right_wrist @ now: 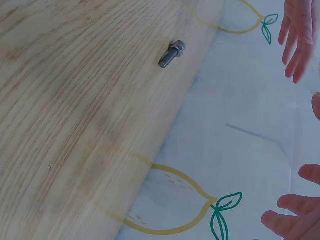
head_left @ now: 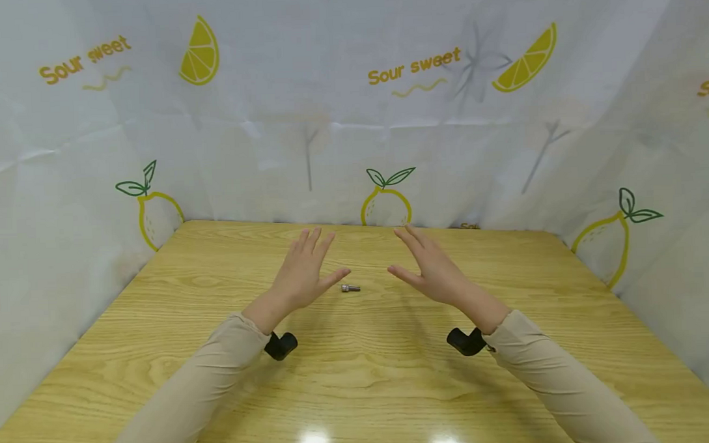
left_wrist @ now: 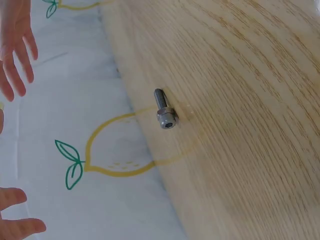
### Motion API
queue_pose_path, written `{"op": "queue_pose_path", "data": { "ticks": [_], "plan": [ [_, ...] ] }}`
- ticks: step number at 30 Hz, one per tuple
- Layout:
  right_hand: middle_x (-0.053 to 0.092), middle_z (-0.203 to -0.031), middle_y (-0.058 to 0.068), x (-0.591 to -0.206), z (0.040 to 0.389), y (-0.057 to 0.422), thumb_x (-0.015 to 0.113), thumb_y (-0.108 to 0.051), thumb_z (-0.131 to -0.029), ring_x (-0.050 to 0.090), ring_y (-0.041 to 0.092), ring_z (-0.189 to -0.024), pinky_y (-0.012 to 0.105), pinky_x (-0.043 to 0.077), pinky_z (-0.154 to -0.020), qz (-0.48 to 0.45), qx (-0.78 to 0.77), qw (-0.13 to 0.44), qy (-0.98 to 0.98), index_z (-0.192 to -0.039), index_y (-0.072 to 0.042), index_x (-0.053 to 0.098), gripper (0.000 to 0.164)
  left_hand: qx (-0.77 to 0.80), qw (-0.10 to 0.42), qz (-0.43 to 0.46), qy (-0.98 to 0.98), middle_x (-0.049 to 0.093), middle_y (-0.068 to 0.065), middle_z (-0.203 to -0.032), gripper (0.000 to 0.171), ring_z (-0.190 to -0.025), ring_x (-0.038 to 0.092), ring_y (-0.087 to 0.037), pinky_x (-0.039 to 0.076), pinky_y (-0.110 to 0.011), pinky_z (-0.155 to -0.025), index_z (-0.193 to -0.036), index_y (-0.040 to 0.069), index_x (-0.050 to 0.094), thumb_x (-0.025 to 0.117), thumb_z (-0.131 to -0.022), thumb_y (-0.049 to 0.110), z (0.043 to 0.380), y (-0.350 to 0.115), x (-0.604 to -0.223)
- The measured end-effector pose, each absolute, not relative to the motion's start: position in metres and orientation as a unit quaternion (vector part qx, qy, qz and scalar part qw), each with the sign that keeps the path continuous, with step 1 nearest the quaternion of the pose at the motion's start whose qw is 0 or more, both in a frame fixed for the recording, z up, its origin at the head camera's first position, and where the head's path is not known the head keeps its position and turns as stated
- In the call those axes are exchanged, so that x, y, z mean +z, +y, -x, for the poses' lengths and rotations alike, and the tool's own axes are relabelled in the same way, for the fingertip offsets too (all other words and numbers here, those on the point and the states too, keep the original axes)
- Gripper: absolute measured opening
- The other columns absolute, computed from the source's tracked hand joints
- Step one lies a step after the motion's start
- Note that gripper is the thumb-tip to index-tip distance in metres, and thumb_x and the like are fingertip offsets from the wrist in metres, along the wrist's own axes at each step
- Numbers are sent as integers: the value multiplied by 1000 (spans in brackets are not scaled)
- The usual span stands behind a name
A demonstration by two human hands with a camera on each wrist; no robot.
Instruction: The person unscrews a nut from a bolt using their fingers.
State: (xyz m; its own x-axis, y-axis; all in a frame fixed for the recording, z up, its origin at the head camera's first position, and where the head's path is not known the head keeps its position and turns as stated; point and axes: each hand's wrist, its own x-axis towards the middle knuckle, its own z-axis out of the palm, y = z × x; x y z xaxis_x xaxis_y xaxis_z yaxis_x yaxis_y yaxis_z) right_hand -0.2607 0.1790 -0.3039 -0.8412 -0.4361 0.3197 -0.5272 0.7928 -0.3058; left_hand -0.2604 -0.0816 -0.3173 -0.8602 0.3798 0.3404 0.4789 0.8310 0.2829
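Observation:
A small metal socket-head bolt point(head_left: 350, 288) lies on its side on the wooden table; a nut or collar point(left_wrist: 165, 111) sits close under its head, as the left wrist view shows. My left hand point(head_left: 302, 270) hovers just left of the bolt with fingers spread, apart from it and holding nothing. On the other side, my right hand point(head_left: 433, 267) is held up with straight fingers, farther from the bolt and also without anything in it. In the right wrist view the bolt point(right_wrist: 172, 54) shows its threaded shank pointing down-left.
The wood-grain table point(head_left: 360, 391) reaches back to a white sheet point(head_left: 258, 153) printed with lemons, which hangs behind and along both sides. Black wrist mounts point(head_left: 281, 346) stick out below the sleeves.

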Motion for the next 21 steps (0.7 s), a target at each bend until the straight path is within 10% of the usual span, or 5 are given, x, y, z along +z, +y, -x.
{"op": "queue_pose_path", "data": {
  "ticks": [21],
  "plan": [
    [54, -129, 23, -323, 280, 172, 59, -17, -93, 54, 38, -117, 49, 45, -99, -265, 431, 32, -862, -129, 1, 50, 42, -355, 41, 217, -908, 48, -14, -139, 57, -126, 48, -34, 42, -48, -101, -140, 7, 42, 54, -94, 39, 276, -85, -325]
  ]
}}
